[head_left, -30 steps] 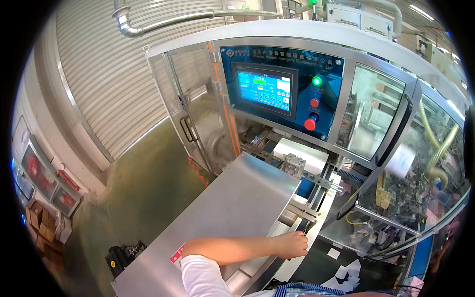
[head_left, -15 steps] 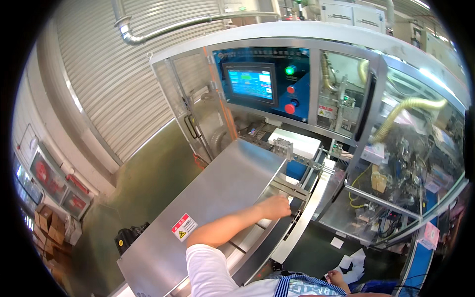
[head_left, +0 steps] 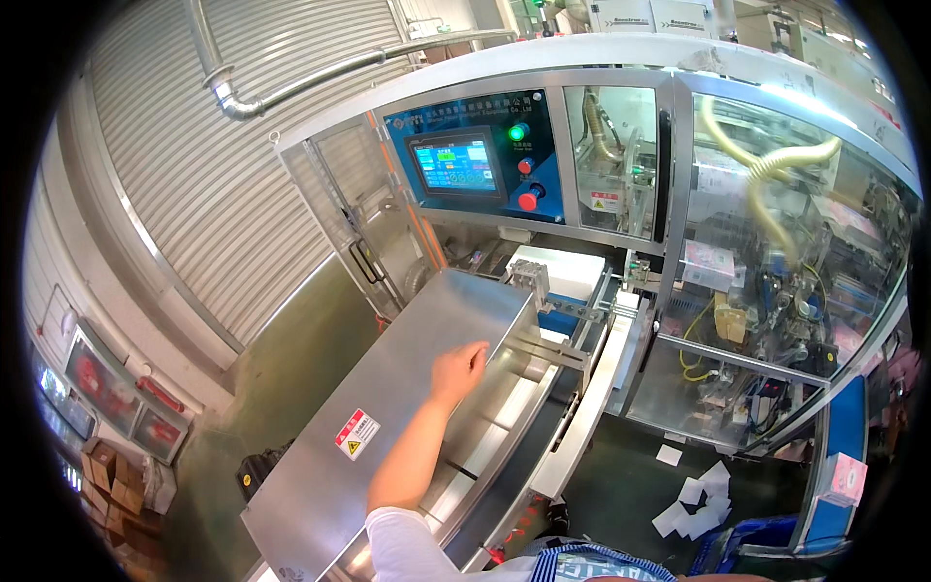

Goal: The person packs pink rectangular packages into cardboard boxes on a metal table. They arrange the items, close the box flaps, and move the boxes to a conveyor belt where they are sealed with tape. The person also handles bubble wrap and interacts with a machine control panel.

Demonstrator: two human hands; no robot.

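My left hand (head_left: 460,373) is held over the sloping stainless steel cover (head_left: 388,359) of a packaging machine, close to the cover's right edge. Its fingers are curled in, and nothing shows in them. Right of the hand runs an open channel with a dark conveyor belt (head_left: 519,446) and pale strips beside it. A metal bracket (head_left: 543,349) crosses the top of the channel. Beyond it a white stack or block (head_left: 572,274) lies near a blue surface. My right hand is out of view.
A control panel with a lit screen (head_left: 454,165) and a red button (head_left: 529,201) faces me. Clear doors enclose machinery (head_left: 766,301) at right. White sheets (head_left: 693,504) lie on the floor. A pink box (head_left: 844,480) sits on a blue conveyor (head_left: 842,427).
My left hand has moved back and left from the channel by the bracket to above the steel cover. My right hand has dropped out of view. The view has shifted slightly.
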